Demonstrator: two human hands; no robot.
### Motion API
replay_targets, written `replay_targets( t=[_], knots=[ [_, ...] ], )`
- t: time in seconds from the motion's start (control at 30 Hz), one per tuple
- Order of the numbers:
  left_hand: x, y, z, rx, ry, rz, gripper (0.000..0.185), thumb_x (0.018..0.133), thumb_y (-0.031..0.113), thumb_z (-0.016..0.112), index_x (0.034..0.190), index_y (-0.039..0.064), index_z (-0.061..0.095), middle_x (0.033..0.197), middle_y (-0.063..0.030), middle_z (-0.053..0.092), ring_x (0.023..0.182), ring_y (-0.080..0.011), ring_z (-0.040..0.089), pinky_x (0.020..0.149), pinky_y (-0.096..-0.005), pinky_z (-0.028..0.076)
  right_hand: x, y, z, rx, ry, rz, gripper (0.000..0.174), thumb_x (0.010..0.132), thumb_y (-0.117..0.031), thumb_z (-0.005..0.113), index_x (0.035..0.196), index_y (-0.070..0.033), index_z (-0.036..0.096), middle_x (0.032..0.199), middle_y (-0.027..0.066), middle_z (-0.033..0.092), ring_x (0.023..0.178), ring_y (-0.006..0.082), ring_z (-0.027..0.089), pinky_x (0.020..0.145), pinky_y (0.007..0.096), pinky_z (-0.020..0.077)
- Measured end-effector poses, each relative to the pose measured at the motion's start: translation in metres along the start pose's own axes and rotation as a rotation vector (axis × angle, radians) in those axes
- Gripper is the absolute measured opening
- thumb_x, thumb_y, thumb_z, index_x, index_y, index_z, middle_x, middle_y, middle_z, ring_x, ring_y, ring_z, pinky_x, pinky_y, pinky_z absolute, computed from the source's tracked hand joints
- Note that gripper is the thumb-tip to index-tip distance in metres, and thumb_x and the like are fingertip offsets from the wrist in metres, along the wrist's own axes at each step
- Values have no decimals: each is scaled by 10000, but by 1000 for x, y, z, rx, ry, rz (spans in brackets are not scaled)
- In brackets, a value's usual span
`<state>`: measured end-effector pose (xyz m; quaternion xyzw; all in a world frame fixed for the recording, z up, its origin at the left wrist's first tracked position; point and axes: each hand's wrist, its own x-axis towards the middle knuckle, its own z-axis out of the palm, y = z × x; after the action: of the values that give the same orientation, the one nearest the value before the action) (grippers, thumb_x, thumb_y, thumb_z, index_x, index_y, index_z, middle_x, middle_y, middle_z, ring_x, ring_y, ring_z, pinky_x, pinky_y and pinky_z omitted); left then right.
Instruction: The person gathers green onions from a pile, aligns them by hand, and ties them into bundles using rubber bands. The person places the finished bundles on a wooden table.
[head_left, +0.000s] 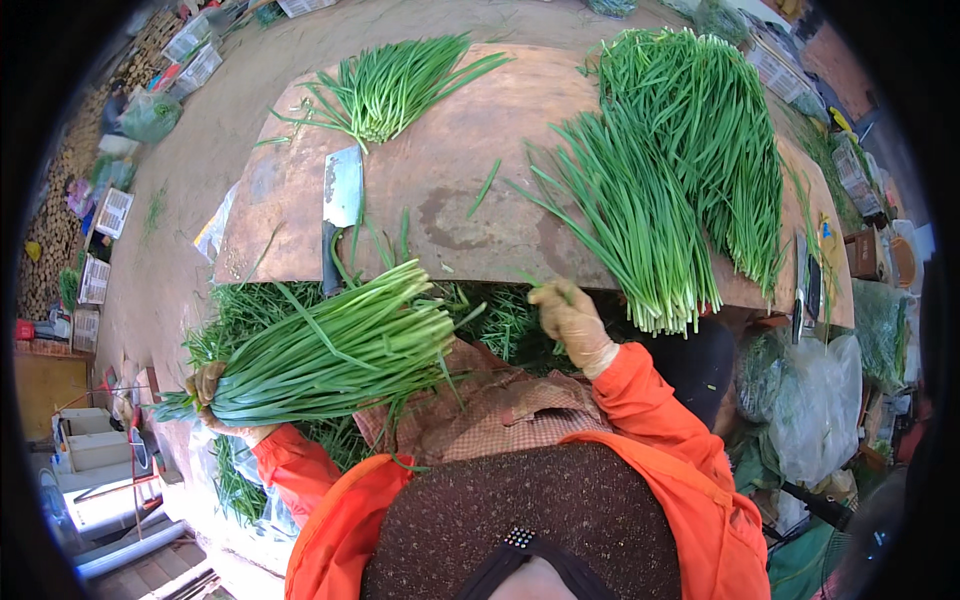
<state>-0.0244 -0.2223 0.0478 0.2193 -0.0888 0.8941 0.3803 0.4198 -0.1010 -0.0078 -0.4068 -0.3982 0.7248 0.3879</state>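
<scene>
My gloved left hand (206, 390) grips a large bunch of garlic chives (337, 352) near the leaf tips. The bunch lies tilted across my lap side of the table, its pale cut stems pointing right. My gloved right hand (571, 322) is curled at the table's near edge, with a bit of green chive leaf (531, 278) showing at its fingertips. Just beyond the held bunch lies a cleaver (343, 195), its dark handle towards me and partly behind leaves. Another chive bunch (390, 94) rests at the far left of the wooden table (495, 112).
Big chive piles (675, 127) cover the table's right part, with a nearer bunch (637, 225) whose stems overhang the edge. A knife (799, 277) lies at the far right. Loose chive leaves (502, 330) fill the space below the table edge. Plastic bags (814, 405) stand right.
</scene>
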Motion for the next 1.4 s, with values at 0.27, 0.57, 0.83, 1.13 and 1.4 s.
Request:
replay_targets(
  t=[0.27, 0.57, 0.83, 1.13, 1.4],
  knots=[
    [5, -68, 65, -101, -343, -425, 218, 804, -4, 692, 803, 130, 520, 697, 0, 559, 626, -115, 582, 728, -284, 496, 22, -59, 88, -728, -65, -1024, 695, 797, -345, 772, 1322, -16, 457, 1334, 156, 473, 1224, 300, 458, 1054, 417, 348],
    [10, -95, 92, -228, -816, -585, 93, 876, 18, 630, 869, 45, 541, 808, -118, 624, 774, -214, 676, 807, -332, 568, -13, -31, 78, -784, -1126, -46, 961, 663, -271, 823, 1446, -44, 314, 1261, 218, 576, 1209, 340, 540, 1023, 392, 417],
    [26, -75, 106, -184, -828, -484, 82, 850, -17, 638, 867, 36, 577, 791, -137, 646, 739, -195, 680, 687, -253, 589, -29, 39, -6, -1097, -711, -172, 369, 916, -251, 533, 1264, -128, 541, 1027, 204, 658, 940, 377, 642, 825, 434, 510],
    [15, -84, 134, -268, -320, -223, 169, 835, -37, 601, 724, 87, 570, 604, -34, 606, 500, -166, 630, 553, -291, 603, 12, 23, 24, 92, -454, -157, 246, 901, -149, 623, 1135, -73, 614, 1083, 112, 639, 969, 270, 615, 844, 369, 507],
    [47, -63, -8, -168, -173, -69, 286, 731, 68, 725, 922, 108, 517, 739, 18, 572, 710, -131, 571, 868, -313, 449, 2, 4, 66, 647, -585, 488, 835, 833, -707, 498, 1398, -95, 433, 1363, 120, 522, 1203, 238, 545, 989, 419, 470]
  ],
)
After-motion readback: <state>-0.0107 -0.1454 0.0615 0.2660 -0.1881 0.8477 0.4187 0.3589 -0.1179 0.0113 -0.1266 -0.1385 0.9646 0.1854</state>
